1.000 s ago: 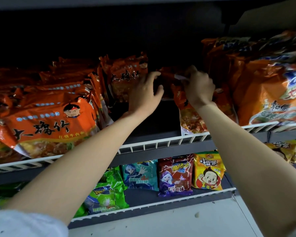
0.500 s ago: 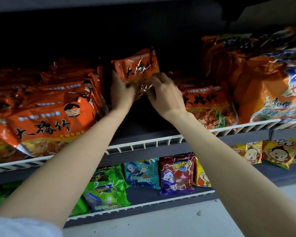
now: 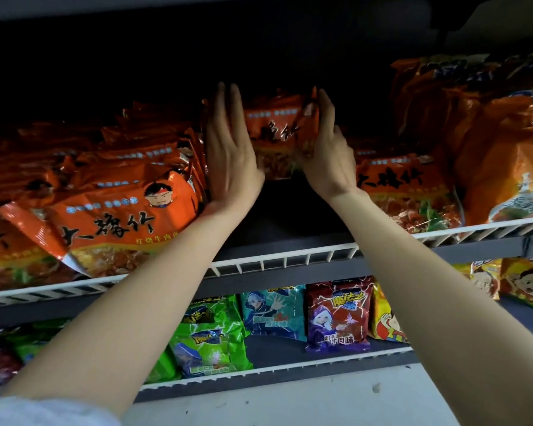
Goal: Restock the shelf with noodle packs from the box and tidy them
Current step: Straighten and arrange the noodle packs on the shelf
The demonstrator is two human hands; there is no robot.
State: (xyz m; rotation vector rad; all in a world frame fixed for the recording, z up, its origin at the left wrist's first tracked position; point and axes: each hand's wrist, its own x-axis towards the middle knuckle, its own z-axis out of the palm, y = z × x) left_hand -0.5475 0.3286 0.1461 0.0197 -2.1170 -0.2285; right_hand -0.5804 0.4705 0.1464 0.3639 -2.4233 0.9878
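An orange noodle pack (image 3: pixel 277 130) stands upright deep in the gap on the upper shelf (image 3: pixel 283 262). My left hand (image 3: pixel 231 149) lies flat with straight fingers against the pack's left side. My right hand (image 3: pixel 326 149) holds its right edge, fingers up along the side and thumb on the front. A stack of the same orange packs (image 3: pixel 111 210) leans on the left. Another orange pack (image 3: pixel 406 192) stands on the right, just beyond my right wrist.
Larger orange bags (image 3: pixel 505 155) fill the upper shelf's far right. White wire rails front both shelves. The lower shelf (image 3: pixel 290 368) carries green (image 3: pixel 210 342), teal (image 3: pixel 271 312), purple-red (image 3: pixel 339 315) and yellow (image 3: pixel 526 281) snack packs. The shelf back is dark.
Both hands have pushed the orange pack deeper into the gap and stood it upright. My left hand's fingers have straightened against its side. The view has shifted slightly.
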